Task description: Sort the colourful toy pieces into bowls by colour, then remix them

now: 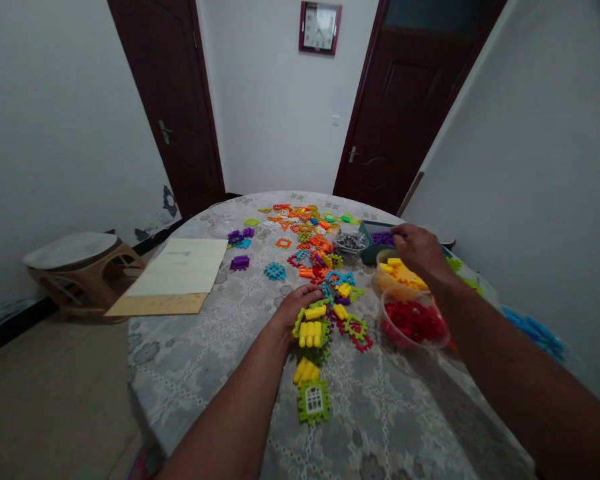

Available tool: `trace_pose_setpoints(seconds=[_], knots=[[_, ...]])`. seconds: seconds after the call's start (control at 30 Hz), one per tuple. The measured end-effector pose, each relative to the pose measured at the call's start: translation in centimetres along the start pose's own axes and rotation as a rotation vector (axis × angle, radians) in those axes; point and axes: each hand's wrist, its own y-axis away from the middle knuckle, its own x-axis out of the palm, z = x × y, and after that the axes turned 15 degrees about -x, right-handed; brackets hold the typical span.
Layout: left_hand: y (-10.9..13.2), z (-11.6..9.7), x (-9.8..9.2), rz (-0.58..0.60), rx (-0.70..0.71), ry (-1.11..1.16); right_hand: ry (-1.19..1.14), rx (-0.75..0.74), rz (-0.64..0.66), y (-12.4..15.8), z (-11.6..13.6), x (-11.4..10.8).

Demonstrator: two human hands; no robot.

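My left hand [296, 305] rests on the table among loose plastic building pieces, its fingers touching a yellow ridged piece [311, 333] and a green toothed one. My right hand [419, 251] reaches over a clear tub of yellow pieces [386, 280] toward a dark teal box holding purple pieces [375, 237]; its fingertips are at the purple pieces, and whether it grips one is unclear. A clear tub of red pieces [414, 324] sits under my right forearm. A green window-shaped piece [313, 401] lies nearest me.
Many coloured pieces [305, 230] are scattered over the round, patterned tablecloth [220, 340]. A small bowl of grey parts [350, 243], a cream sheet on cardboard [177, 270], blue pieces at the right edge [535, 330], a stool [77, 263] on the left.
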Motion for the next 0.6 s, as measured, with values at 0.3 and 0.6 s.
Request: trace_pose_setpoints(seconds=[0.3, 0.6], knots=[[0.6, -0.4, 0.5, -0.003, -0.02, 0.006, -0.267, -0.328, 0.261, 3.2, 5.5, 1.9], [0.4, -0.8, 0.3, 0.017, -0.034, -0.067, -0.2, -0.452, 0.715, 4.7, 13.1, 4.5]])
